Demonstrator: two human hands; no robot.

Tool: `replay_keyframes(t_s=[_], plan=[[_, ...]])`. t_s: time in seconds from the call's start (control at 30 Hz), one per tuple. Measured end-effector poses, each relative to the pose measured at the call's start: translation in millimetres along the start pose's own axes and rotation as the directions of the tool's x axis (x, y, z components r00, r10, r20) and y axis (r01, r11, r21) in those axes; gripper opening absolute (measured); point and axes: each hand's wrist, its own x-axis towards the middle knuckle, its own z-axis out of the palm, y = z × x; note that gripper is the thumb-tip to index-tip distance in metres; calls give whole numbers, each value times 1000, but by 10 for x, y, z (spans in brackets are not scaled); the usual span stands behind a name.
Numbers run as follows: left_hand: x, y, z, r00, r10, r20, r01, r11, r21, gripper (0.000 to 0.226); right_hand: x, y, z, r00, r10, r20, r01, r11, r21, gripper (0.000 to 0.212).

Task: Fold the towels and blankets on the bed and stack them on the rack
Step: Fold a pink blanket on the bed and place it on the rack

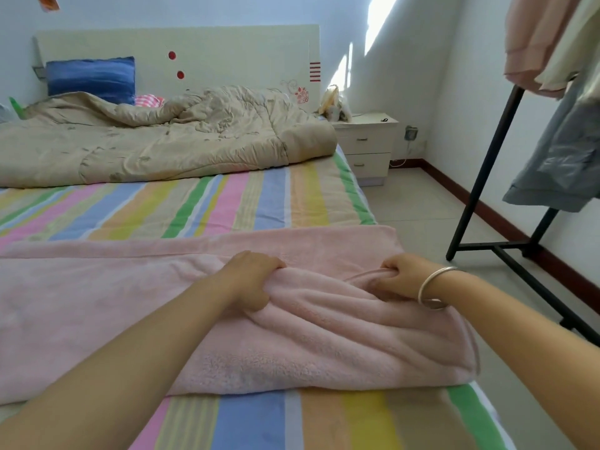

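Across near end of striped bed (227, 206): soft pink fleece blanket (292, 352), long axis left-to-right, most of its length off to your left. Left hand (250, 280) and right hand (399, 280) both at its right end, fingers (269, 262) curled, pinching bunched fold. Black metal rack (488, 164) stands right, nearer right hand.

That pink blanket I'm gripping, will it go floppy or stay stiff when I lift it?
Likely floppy: the pink blanket bunches into soft folds where the left hand and right hand grip it. Its fleecy pile probably won't slip. Spread across the bed, it would likely sag.
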Motion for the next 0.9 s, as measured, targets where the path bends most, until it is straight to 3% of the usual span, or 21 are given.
replay_keyframes(t_s=[0.07, 0.13, 0.23, 0.37, 0.47, 0.63, 0.73, 0.8, 0.9], plan=[[47, -46, -37, 998, -45, 48, 46, 999, -10, 61, 32, 37, -61, 999, 41, 26, -43, 996, 80, 21], [90, -122, -65, 991, -80, 110, 68, 992, 111, 50, 69, 72, -138, 997, 77, -1, -75, 976, 206, 23], [146, -217, -118, 978, -110, 177, 51, 950, 309, 42, 124, 177, -306, 971, 115, -209, -41, 943, 332, 16], [218, -325, -235, 994, -100, 49, 81, 950, 303, 24, 276, 309, -461, 901, 153, -407, 47, 896, 442, 12], [237, -543, -292, 985, -174, -21, 174, 963, 206, 37, 449, 335, -468, 873, 172, -456, 51, 899, 435, 8], [232, -736, -68, 947, -282, -152, 278, 960, -42, 31, 654, 441, -249, 891, 302, -340, -117, 874, 471, 19], [265, -664, 195, 896, -158, -414, 230, 965, 129, 18, 645, 545, -7, 879, 408, -247, -246, 831, 499, 22], [302, -638, 356, 869, -80, -488, 232, 937, 260, 31, 554, 585, 61, 889, 427, -167, -305, 823, 480, 34], [338, -571, 488, 825, -86, -558, 290, 913, 288, 34, 369, 661, 110, 899, 438, 3, -372, 760, 532, 40]])
